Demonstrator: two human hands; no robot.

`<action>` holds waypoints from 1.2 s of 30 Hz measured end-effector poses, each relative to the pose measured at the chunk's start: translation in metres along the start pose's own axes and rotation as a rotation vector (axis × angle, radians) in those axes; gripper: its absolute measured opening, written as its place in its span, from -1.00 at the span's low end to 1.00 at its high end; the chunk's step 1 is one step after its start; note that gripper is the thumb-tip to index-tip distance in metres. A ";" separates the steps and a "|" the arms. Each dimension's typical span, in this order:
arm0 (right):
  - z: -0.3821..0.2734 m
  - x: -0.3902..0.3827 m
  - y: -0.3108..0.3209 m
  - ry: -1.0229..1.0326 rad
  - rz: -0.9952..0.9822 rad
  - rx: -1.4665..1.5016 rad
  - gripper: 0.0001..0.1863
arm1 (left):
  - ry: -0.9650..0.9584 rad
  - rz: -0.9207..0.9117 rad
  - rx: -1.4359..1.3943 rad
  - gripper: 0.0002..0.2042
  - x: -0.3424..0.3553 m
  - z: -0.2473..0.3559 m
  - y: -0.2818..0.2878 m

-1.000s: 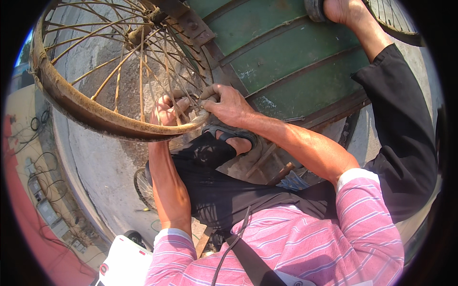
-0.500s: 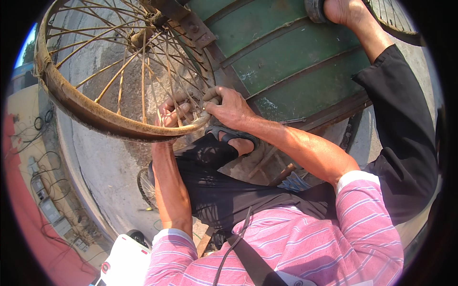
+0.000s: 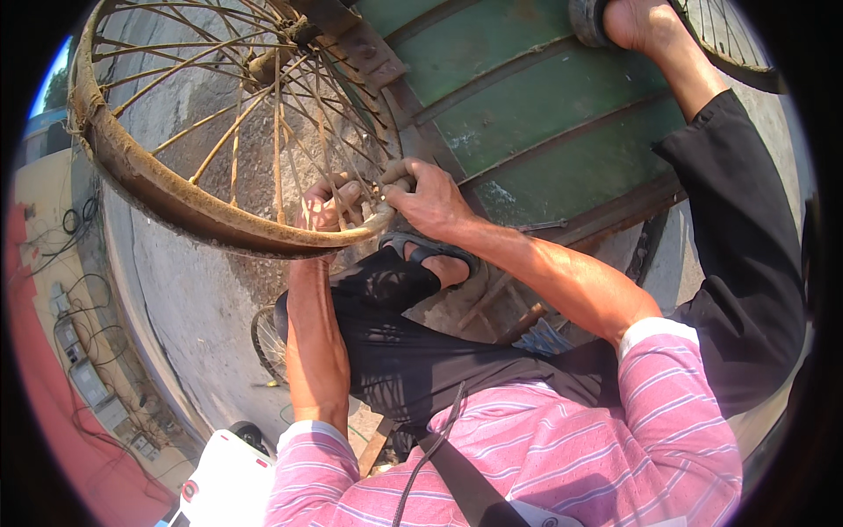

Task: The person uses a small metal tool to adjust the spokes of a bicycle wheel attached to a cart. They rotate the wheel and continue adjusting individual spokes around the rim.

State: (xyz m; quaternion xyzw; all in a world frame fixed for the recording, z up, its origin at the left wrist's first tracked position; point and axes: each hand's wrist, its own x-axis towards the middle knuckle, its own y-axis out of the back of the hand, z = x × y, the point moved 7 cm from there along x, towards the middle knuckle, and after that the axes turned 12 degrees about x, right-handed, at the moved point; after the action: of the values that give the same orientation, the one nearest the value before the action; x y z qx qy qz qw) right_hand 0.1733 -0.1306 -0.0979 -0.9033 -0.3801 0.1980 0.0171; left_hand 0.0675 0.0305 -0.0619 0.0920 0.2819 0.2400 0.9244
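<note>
Head view. Nearest: pink striped shirt, crossed by a dark strap. Beyond it, both hands were at a rusty spoked wheel, raised at upper left.

Right hand: thumb and forefinger pinched the wheel at the right end of its rim; whether rim or spoke end sat between them was not resolvable. Left hand: inside the rim, fingers curled among the spokes; could not tell whether they gripped one.

Risks (judged): if the wheel turned under uneven push, spokes could trap the left fingers. A strained spoke could spring from so small a pinch, more so if dirt made it slippery.

Farther: green ridged panel just beside the wheel, with a thin metal tool near its lower edge; a jolt could shake the tool loose, perhaps toward the sandalled foot below.

Farthest: grey boxes and loose cables at far left, too remote to interfere
</note>
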 end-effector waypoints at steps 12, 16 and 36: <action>0.003 0.001 -0.002 0.013 0.002 0.013 -0.63 | -0.125 0.297 0.343 -0.63 -0.011 0.017 0.000; 0.006 0.003 -0.001 0.032 0.021 0.014 -0.63 | -0.176 0.346 0.531 -0.57 -0.014 0.027 -0.002; -0.003 -0.004 -0.001 0.030 0.037 -0.003 -0.64 | -0.333 0.237 0.853 -0.56 -0.001 0.036 -0.014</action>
State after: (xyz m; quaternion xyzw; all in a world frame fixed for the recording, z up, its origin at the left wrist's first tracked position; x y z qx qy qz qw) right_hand 0.1711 -0.1318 -0.0941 -0.9131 -0.3634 0.1840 0.0177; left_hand 0.0928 0.0171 -0.0356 0.5320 0.1909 0.1886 0.8031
